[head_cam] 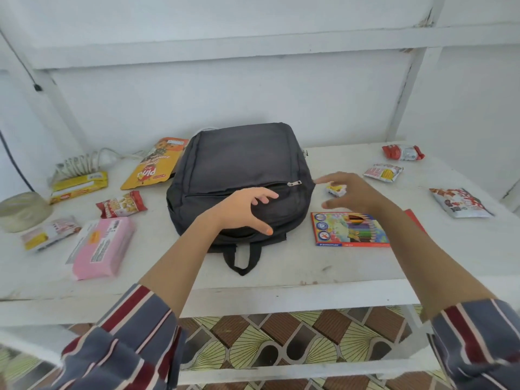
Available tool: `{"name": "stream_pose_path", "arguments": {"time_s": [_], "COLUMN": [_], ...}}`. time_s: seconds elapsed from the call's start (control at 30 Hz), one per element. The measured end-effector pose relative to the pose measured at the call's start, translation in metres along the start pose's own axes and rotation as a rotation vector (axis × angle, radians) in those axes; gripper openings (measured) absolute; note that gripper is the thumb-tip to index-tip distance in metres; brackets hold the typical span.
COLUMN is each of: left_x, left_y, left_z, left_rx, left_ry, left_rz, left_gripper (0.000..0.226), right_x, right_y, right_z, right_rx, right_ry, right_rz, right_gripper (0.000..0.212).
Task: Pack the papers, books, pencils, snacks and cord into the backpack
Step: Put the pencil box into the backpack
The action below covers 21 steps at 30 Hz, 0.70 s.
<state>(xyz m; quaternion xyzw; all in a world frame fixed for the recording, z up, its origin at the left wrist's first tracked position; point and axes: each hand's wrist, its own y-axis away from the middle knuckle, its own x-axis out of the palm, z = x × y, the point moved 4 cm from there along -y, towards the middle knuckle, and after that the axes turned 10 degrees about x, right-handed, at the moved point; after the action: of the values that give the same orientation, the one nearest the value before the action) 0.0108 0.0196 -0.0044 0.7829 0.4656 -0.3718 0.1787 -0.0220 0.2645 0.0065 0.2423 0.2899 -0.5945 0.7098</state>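
A dark grey fabric backpack [239, 161] lies flat on the white painted desk [309, 266]. Its front panel faces up and the zips are closed. A silver zip pull [294, 183] sits at the right end of the front pocket seam, and a black carry loop [242, 260] points toward the near edge.

The left hand [239, 211] is over the lower front of the bag. Its fingers [267, 195] are spread apart and lightly bent, clamped on nothing; whether they touch the cloth cannot be told.

The right hand [357, 197] is just right of the bag, its fingers [323, 180] also apart. They arch over a small yellow-and-white snack packet [336, 190] that shows between forefinger and thumb; contact cannot be told. Just below that thumb lies a flat box of coloured pencils [349, 230].

Beyond and right of these fingers three red-and-white snack packs lie well apart: one far back [403, 152], one nearer [383, 172], one far right [461, 202].

Left of the left fingers lie a small red snack bag [121, 208], a pink wrapped pack [102, 246] and a white-and-yellow packet [49, 233]. Farther back are an orange pouch [154, 164] touching the bag's side, a long yellow biscuit packet [80, 187] and a coiled white cord [81, 161].
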Motion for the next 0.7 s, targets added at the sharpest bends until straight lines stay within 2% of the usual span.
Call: {"name": "stream_pose_path", "arguments": {"time_s": [0.07,0.2,0.3,0.37,0.47,0.53,0.63,0.7], "left_x": [-0.001,-0.012,-0.02,-0.027,-0.048,-0.062,-0.069,-0.061], "left_y": [0.007,0.012,0.011,0.01,0.003,0.0,0.006,0.01], "left_z": [0.009,0.022,0.022,0.018,0.013,0.009,0.0,0.002], "left_rx": [-0.031,-0.056,-0.07,-0.061,-0.003,0.064,0.324,0.539], "left_ry": [-0.04,-0.068,-0.027,-0.03,-0.161,-0.307,-0.708,-0.909], "left_rz": [0.078,0.09,0.069,0.01,-0.192,-0.406,-0.786,-0.893], "left_gripper": [0.072,0.053,0.038,0.037,0.045,0.051,0.041,0.031], "right_x": [0.021,0.055,0.064,0.063,0.054,0.048,0.045,0.046], "right_y": [0.004,-0.004,-0.013,-0.019,-0.031,-0.044,-0.069,-0.088], "right_z": [0.025,0.04,0.05,0.057,0.07,0.079,0.089,0.089], "right_rx": [-0.145,-0.156,-0.178,-0.201,-0.253,-0.262,-0.221,-0.152], "right_ry": [-0.017,0.108,0.218,0.198,0.074,0.021,-0.04,-0.092], "right_rz": [0.082,0.293,0.313,0.264,0.126,0.04,-0.056,-0.11], "right_gripper": [0.055,0.058,0.045,0.032,0.016,0.018,0.026,0.031]}}
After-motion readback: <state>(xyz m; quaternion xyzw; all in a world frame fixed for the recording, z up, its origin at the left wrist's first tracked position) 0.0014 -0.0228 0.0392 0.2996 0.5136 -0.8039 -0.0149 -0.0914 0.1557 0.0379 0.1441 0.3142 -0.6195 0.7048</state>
